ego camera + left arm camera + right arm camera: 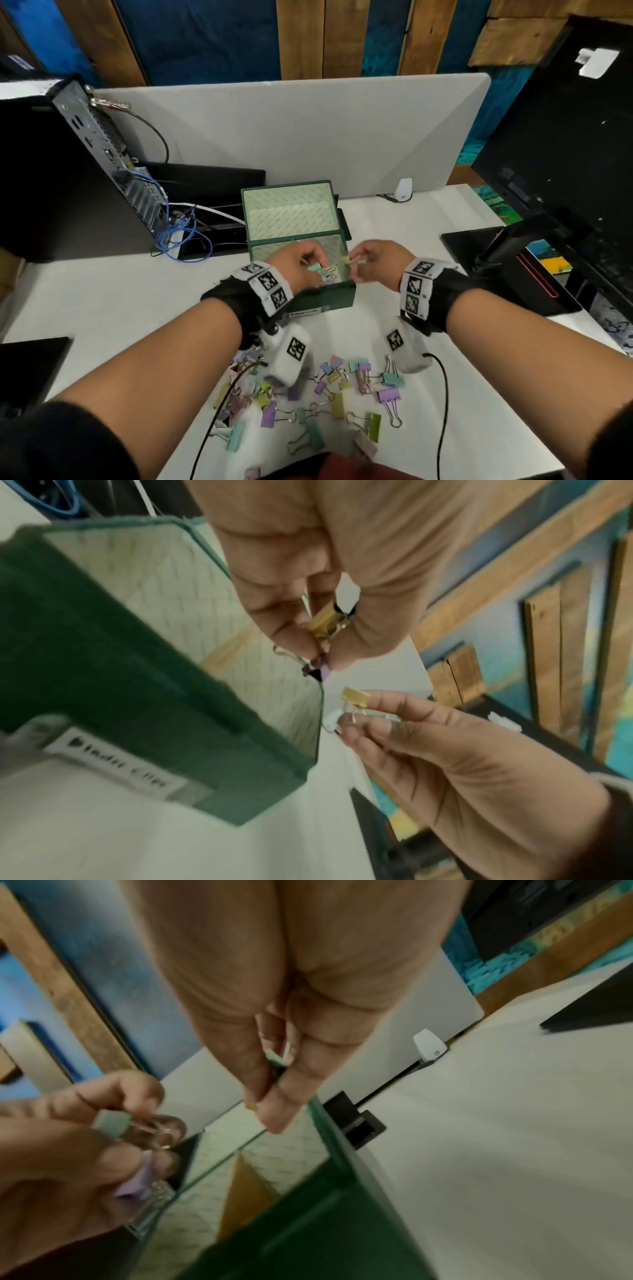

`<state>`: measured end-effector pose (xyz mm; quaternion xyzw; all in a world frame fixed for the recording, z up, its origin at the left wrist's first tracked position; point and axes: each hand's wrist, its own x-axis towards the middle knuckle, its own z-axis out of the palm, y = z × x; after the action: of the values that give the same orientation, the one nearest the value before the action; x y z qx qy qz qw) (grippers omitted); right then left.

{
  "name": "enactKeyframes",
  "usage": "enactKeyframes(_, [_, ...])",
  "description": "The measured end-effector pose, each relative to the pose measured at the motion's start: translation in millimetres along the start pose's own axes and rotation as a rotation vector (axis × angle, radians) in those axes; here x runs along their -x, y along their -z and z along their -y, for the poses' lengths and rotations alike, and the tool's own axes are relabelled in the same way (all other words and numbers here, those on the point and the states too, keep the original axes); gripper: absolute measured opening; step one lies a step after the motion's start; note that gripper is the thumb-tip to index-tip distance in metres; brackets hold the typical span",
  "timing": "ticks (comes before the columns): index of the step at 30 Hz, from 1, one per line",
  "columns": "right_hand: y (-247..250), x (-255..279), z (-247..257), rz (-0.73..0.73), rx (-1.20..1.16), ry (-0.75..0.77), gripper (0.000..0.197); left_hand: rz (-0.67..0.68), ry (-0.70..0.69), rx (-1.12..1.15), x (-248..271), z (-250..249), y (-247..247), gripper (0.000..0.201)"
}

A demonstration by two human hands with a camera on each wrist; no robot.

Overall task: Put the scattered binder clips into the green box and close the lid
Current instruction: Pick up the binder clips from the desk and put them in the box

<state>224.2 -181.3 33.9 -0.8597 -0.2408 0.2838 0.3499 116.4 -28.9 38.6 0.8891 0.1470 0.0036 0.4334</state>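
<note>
The green box stands open at mid-table, its lid tilted back and a few clips lying inside. My left hand hovers over the box's near left part and pinches several binder clips: mint, purple and yellow ones. My right hand is over the box's right edge, pinching a yellow clip and a mint one. Many pastel binder clips lie scattered on the white table in front of the box, partly hidden by my wrists.
A desktop computer with blue cables sits at the left, a black monitor on its stand at the right. A grey divider panel runs behind the box. A small white device stands by the panel.
</note>
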Motion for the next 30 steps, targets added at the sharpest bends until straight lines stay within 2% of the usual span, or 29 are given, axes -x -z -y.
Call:
enactKeyframes(3, [-1.2,-0.5,15.9,0.045,0.031,0.098,0.045,-0.091,0.031,0.063,-10.5,-3.7,15.2,0.031])
enactKeyframes(7, [-4.0,5.9,14.7,0.036,0.034,0.105,0.054,-0.099,0.072,-0.005,-20.7,-10.0,17.2,0.024])
enactKeyframes(12, [-2.1,17.0,-6.1,-0.022,0.035,0.100,0.036,-0.081,0.115,-0.024,-27.0,-11.0,2.5,0.028])
enactKeyframes(15, [-2.4,26.8,-21.2,-0.032,0.116,0.105,0.028,-0.009,0.097,-0.011,-21.6,-8.4,-3.9,0.036])
enactKeyframes(20, [-9.3,42.8,-44.6,0.154,0.346,0.075,0.029,0.011,0.018,-0.079,-0.7,-0.5,-0.6,0.023])
enactKeyframes(23, [-19.3,46.2,-52.2,0.308,0.486,0.038,0.033,0.143,0.027,-0.179,12.9,12.4,-1.6,0.021])
enactKeyframes(26, [-32.7,46.4,-53.2,0.412,0.585,0.027,0.038,0.318,0.048,-0.419,23.9,27.0,-8.9,0.026])
enactKeyframes(30, [-48.3,48.6,-46.7,0.542,0.724,0.109,0.047,0.552,0.088,-0.673,36.9,39.9,-23.5,0.040])
